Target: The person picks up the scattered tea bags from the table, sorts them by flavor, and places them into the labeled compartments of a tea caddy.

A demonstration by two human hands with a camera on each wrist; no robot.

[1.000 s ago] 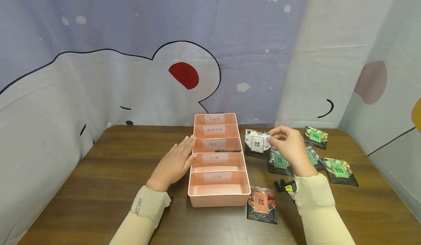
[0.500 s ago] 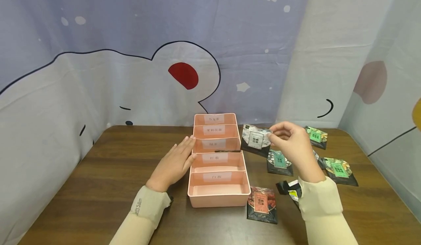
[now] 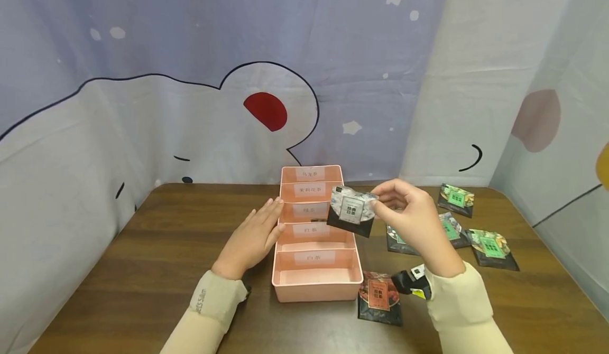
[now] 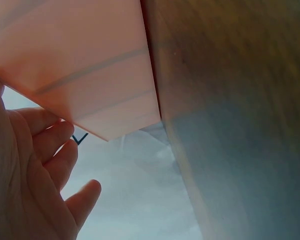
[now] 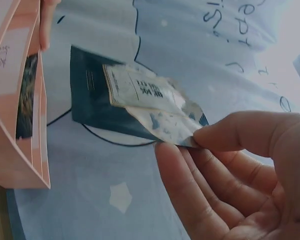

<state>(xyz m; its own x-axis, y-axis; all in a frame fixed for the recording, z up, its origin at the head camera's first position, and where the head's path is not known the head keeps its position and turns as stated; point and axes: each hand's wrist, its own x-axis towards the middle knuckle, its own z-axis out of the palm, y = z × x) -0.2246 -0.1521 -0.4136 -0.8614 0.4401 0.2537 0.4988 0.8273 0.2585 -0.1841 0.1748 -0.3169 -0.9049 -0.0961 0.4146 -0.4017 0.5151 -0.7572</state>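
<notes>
My right hand pinches a black and white tea sachet by its right edge between thumb and fingers. In the head view the sachet overlaps the right rim of a pink divided box. Each compartment of the box bears a white label. My left hand has its fingers extended along the left side of the box, fingertips right at the wall, as the left wrist view also shows. A dark sachet stands inside one of the middle compartments, seen in the right wrist view.
A red sachet lies beside the box's front right corner. Near it is a small black item with a yellow mark, partly behind the right sleeve. Several green-labelled sachets, such as this sachet, lie at the right. A patterned curtain hangs behind the table.
My right hand has carried the black and white sachet leftward, from beside the box to over its right rim. My left hand has stayed at the box's left side.
</notes>
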